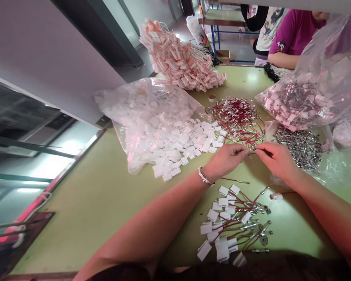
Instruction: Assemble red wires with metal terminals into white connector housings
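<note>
My left hand [226, 158] and my right hand [276, 160] meet over the green table [105, 203], fingertips pinched together on a small red wire with a metal end [251, 150]. Just beyond them lies a tangle of red wires with metal terminals [236, 117]. A spill of small white plastic housings [190, 146] lies to the left of my left hand. Near the table's front edge sits a cluster of wires fitted with white housings [234, 226]. My left wrist wears a bracelet.
A clear bag of white housings [146, 113] lies at left, a heap of pink-white parts [178, 58] behind it. Metal parts [301, 146] and plastic bags [307, 97] fill the right. Another person in a magenta shirt [295, 35] sits at the far side.
</note>
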The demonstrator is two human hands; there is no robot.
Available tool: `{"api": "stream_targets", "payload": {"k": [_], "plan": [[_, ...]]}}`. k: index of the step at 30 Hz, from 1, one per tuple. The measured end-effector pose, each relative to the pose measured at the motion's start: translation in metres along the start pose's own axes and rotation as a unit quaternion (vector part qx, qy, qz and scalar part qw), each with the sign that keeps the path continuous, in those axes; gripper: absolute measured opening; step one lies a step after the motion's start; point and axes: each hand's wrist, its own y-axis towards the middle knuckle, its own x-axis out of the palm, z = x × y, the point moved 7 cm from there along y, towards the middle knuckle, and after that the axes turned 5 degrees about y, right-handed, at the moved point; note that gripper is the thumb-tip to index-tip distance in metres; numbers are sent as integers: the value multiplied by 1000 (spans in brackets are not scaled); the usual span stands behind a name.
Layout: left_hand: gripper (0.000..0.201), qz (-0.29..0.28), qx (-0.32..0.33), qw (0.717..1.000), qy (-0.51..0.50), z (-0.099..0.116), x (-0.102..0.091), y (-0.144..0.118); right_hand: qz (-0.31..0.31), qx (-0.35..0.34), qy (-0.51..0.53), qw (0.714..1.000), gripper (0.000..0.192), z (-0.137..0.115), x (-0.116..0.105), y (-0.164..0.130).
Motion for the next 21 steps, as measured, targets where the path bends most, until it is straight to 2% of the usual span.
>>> {"api": "stream_targets", "payload": {"k": [5,8,11,14,16,18,21], "plan": [[30,-15,5,999,36,-5,3,0,-46,-11,-22,999,21,2,5,2],[30,-2,48,992,117,-4,3,-1,-89,-11,-24,996,22,1,6,3],[27,-11,131,954,270,4,7,-5,-150,11,-24,988,20,2,10,2],[27,-63,172,908,377,10,15,-9,-188,72,-14,979,18,9,15,-2],[27,-94,162,899,395,11,16,-9,-209,120,-5,970,20,15,21,-5],[28,-126,132,901,393,9,15,-9,-223,139,-18,965,20,18,25,-5],[29,-173,88,907,373,2,13,-9,-177,93,-121,972,21,19,19,3]]}}
